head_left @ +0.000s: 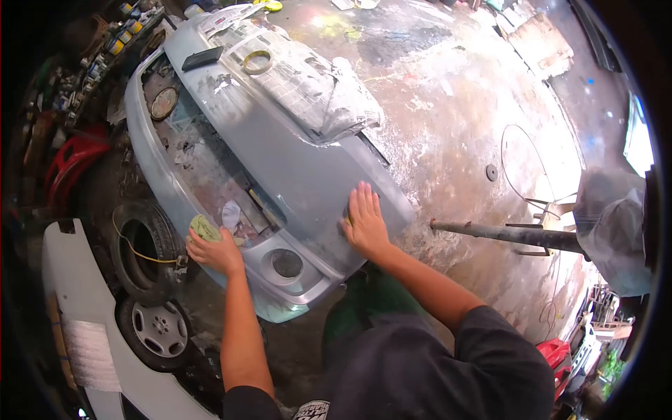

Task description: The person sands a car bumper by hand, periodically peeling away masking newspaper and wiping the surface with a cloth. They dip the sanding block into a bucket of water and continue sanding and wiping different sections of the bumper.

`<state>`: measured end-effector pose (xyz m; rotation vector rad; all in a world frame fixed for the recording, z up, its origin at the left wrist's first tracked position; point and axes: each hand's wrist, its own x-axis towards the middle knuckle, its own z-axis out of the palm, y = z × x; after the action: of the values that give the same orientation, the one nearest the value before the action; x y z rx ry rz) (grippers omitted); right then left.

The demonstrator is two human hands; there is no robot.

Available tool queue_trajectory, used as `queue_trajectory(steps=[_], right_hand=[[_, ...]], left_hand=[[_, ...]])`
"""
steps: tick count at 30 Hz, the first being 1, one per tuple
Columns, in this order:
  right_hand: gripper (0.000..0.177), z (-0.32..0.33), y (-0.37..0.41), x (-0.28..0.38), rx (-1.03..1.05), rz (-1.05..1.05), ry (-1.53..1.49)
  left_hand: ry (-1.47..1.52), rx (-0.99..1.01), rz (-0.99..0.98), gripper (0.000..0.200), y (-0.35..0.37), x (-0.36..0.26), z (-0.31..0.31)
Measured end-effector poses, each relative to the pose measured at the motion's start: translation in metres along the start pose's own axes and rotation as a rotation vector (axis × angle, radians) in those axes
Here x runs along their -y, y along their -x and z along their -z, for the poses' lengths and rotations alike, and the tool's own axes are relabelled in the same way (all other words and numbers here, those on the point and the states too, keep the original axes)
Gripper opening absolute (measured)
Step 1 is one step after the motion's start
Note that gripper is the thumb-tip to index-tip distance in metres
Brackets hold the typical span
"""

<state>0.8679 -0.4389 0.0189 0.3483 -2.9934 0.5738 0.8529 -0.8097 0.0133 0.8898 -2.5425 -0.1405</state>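
Note:
A grey car bumper [301,178] lies in front of me, its upper part covered with newspaper [294,77]. My right hand [367,222] rests flat on the bumper's smooth face near its right end, fingers stretched out. Something small and dark shows by its thumb, too little to name. My left hand [215,252] is at the bumper's lower edge, its fingers closed round a crumpled yellow-green cloth [204,229]. Between the hands is the bumper's long opening, with a round fog-light hole [285,263] close to my left forearm.
A tape roll [257,62] and a dark block [202,59] lie on the bumper. To the left are a tyre [145,245], a wheel [159,329] and a pale car panel [105,315]. A metal pole [504,234] juts in from the right above the stained floor [448,126].

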Motion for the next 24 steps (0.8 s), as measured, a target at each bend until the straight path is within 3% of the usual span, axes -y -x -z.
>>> queue_trajectory(steps=[2,6,8,12,15,20,22,24], right_hand=[[0.073,0.003,-0.059,0.025,-0.033,-0.092,-0.103],[0.075,0.000,-0.139,0.031,-0.084,0.021,-0.109],[0.075,0.004,-0.125,0.023,-0.040,0.043,-0.099],[0.077,0.006,0.009,-0.027,0.084,0.003,-0.031],[0.079,-0.007,0.036,-0.034,0.045,0.003,0.008],[0.075,0.004,-0.105,0.027,-0.052,0.064,-0.051],[0.074,-0.001,-0.122,0.033,-0.107,0.130,-0.032],[0.074,0.010,-0.087,0.023,0.015,0.224,-0.021]], left_hand=[[0.000,0.005,0.002,0.088,-0.001,0.000,0.001],[-0.020,0.004,-0.002,0.087,-0.001,-0.001,0.002],[-0.017,-0.021,-0.028,0.088,-0.001,0.001,0.000],[-0.012,-0.032,-0.036,0.089,-0.002,0.000,0.001],[-0.038,0.035,0.016,0.086,-0.002,-0.001,0.001],[-0.003,0.044,-0.004,0.088,-0.002,-0.004,0.005],[0.006,0.037,0.010,0.089,0.001,-0.003,0.005],[0.004,0.012,0.009,0.091,-0.001,-0.002,0.001]])
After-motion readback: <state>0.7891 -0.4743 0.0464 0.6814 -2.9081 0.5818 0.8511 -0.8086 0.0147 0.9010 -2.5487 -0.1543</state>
